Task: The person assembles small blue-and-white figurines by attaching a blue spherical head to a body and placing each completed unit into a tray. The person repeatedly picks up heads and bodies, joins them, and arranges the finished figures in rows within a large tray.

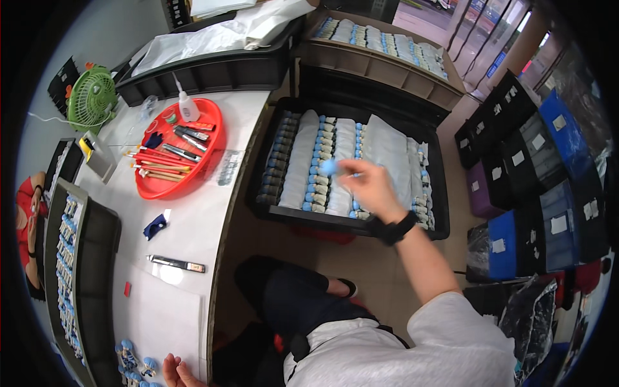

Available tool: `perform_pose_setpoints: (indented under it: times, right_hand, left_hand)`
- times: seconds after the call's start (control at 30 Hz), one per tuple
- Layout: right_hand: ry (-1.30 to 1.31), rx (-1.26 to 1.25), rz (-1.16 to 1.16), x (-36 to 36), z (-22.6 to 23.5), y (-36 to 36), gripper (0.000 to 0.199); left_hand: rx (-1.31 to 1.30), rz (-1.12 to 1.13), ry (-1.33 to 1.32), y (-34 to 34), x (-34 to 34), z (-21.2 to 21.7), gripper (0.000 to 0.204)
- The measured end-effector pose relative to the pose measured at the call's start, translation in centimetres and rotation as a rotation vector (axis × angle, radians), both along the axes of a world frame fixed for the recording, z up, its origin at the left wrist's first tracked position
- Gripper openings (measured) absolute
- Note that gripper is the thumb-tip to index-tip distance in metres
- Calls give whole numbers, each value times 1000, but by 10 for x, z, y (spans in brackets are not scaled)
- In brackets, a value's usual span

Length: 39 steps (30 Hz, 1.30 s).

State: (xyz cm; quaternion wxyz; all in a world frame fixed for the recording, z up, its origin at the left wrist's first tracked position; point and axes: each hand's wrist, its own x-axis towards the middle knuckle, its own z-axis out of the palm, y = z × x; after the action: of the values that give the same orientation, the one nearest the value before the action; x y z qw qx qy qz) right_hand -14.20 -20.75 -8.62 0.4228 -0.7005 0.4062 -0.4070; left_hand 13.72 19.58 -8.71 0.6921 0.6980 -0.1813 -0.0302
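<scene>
- Wearer's hands: two, the right hand (370, 188) and the left hand (178, 371)
- Light-blue piece (329, 168) in the right hand: one
- Black bin (296, 215) below it: one
- White padding strips (342, 151) inside: at least four
- Rowed figurines (324, 138) inside: too many to count
- Loose figurines (127, 353) on the table (193, 235): at least four; the group runs to the edge of view
- Red tray (217, 129): one
- White squeeze bottle (188, 108): one
- Brushes (164, 169): several, overlapping; exact number cannot be told
- Dark cutter knife (176, 263) outside the tray: one
- Green fan (92, 98): one
- Black wristband (393, 229): one
</scene>
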Motion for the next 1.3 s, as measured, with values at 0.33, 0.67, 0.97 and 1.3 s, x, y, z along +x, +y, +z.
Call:
perform_pose_setpoints:
  times: [0.33, 0.67, 0.97, 1.3]
  right_hand:
    - [889, -45, -550, -239, -116, -79, 25]
    - [968, 45, -536, -240, -145, -83, 18]
    - [1140, 65, -267, -267, -173, -106, 24]
    - [320, -73, -201, -158, -142, -168, 35]
  left_hand:
    - [104, 12, -15, -4, 0, 4, 22]
    - [122, 8, -27, -4, -3, 4, 22]
    - [150, 110, -7, -7, -5, 7, 20]
    - [437, -254, -588, -2, -8, 78, 23]
